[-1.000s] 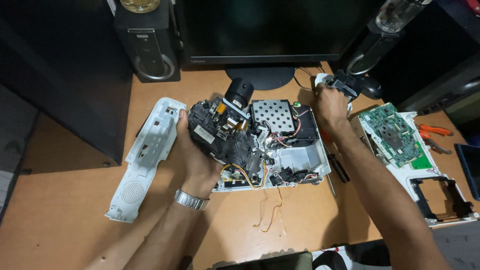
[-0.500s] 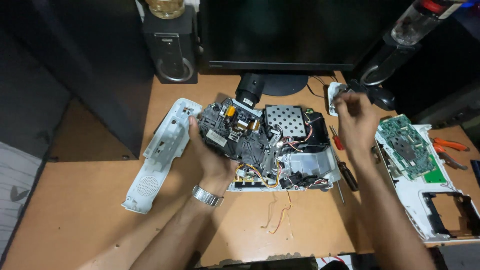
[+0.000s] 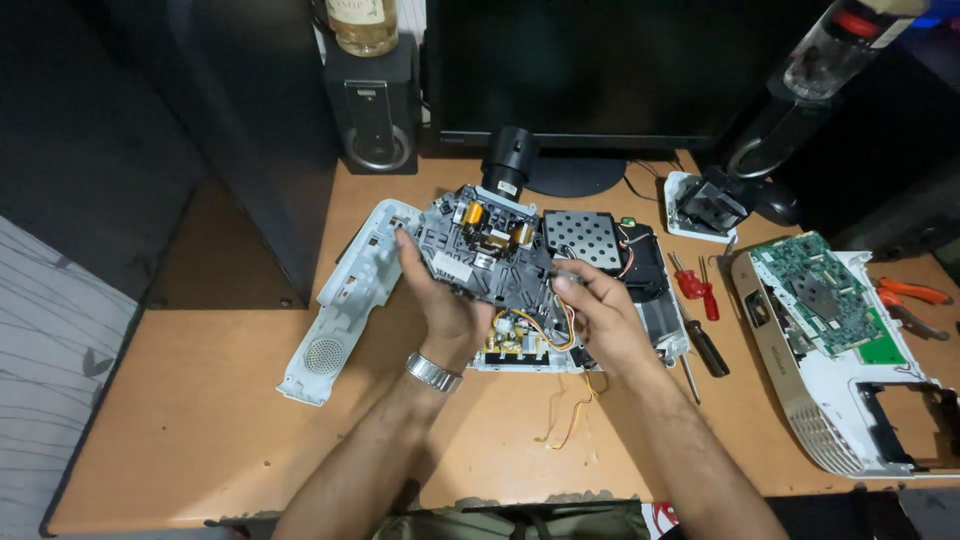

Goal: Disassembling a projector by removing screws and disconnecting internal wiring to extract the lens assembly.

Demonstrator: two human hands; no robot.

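My left hand [image 3: 440, 305] and my right hand [image 3: 598, 312] both grip a dark optical block with a black lens barrel [image 3: 488, 248], tilted up above the opened white projector base [image 3: 560, 355]. The left hand holds its left underside, the right hand pinches its right edge. A perforated metal plate [image 3: 581, 239] sits in the base just right of the block. Loose thin wires [image 3: 565, 415] trail from the base onto the wooden desk [image 3: 200, 430].
A white cover panel [image 3: 345, 305] lies left of the base. Red and black screwdrivers [image 3: 697, 300] lie to its right. A white housing with a green circuit board [image 3: 825, 300] and orange pliers [image 3: 910, 295] are far right. A monitor [image 3: 580, 70], speaker [image 3: 372, 110] and small black part [image 3: 710, 205] stand behind.
My right hand came back from the small black part at the rear right and now grips the optical block. The camera view shifted left and down.
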